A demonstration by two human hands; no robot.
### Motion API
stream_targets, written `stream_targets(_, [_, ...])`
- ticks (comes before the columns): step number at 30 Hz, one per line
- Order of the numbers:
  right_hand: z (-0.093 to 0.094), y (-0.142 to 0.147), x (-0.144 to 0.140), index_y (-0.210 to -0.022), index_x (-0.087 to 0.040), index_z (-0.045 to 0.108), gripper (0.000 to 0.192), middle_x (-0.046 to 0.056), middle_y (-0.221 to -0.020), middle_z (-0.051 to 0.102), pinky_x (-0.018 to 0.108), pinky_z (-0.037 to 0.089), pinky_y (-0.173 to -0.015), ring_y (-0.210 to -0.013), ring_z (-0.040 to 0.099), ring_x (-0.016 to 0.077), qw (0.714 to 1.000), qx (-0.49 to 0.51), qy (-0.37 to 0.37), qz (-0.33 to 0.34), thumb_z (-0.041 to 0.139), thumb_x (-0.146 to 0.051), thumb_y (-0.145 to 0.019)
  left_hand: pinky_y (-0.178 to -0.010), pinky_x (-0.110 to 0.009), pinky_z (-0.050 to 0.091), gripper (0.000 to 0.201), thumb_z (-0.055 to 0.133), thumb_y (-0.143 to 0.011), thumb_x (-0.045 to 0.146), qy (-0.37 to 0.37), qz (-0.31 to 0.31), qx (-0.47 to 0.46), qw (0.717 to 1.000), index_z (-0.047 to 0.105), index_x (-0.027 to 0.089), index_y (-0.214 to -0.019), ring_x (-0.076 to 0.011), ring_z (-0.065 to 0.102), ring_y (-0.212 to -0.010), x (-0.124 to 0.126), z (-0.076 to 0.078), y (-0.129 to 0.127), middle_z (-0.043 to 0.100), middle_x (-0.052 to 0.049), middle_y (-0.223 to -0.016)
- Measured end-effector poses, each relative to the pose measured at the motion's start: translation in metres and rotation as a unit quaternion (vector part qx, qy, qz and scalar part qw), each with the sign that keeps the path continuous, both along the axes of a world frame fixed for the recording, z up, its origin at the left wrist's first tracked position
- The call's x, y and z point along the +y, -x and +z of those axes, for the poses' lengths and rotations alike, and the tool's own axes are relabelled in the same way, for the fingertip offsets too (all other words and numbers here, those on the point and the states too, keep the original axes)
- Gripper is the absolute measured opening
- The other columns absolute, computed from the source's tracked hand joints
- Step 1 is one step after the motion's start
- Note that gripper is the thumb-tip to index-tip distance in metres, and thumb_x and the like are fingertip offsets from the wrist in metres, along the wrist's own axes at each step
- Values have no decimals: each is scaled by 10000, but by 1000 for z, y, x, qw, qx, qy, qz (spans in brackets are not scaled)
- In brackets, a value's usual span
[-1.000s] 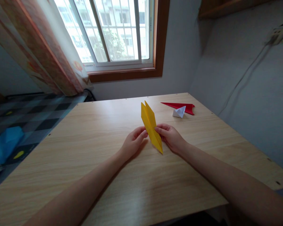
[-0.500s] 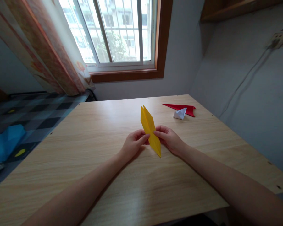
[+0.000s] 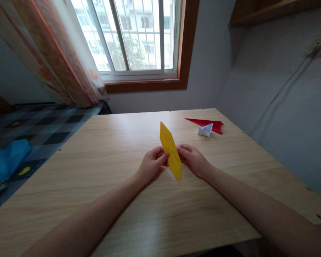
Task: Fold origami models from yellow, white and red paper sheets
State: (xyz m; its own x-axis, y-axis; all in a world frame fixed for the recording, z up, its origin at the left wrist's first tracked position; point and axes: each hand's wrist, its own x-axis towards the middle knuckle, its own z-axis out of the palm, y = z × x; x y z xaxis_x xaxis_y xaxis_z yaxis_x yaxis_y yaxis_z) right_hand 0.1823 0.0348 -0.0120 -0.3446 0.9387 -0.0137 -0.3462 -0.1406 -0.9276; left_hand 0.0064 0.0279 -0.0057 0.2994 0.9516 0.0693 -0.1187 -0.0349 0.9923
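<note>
While both hands pinch it mid-table, the yellow paper [image 3: 170, 150] stands on its tip, a narrow diamond | left hand [image 3: 150, 165], right hand [image 3: 194, 160] each grip a side edge | probably mid-fold; next crease needs aligned edges | red paper [image 3: 205, 123] near far right corner
</note>
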Motion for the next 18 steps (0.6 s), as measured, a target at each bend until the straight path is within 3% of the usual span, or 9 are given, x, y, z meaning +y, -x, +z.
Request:
stream_targets(8, [-7,2,-1,-974,-248,536,403,-28,-828,660,273,506,-671,-733,643,147,998,1,-49,-28,792,-405,-706,-612,-247,517,327,735,-743,386,-1,5,-3,1000,651,125,-922,-151,635,-692,0,1,-1,693,-38,-830])
stream_targets(14, [-15,8,-3,-915,-247,459,357,-63,-610,573,246,436,-513,-546,586,145,988,-98,-102,-52,715,-457,-779,-615,-243,518,359,753,-725,428,8,-2,-10,1000,649,136,-905,-157,640,-702,0,0,-1,691,-26,-806])
stream_targets(18, [-14,11,-5,-906,-242,473,358,-66,-601,550,239,422,-506,-546,567,138,985,-112,-120,-62,724,-458,-770,-571,-225,502,382,763,-716,406,16,0,-12,1000,649,127,-951,-152,629,-678,-1,0,-2,696,-31,-801])
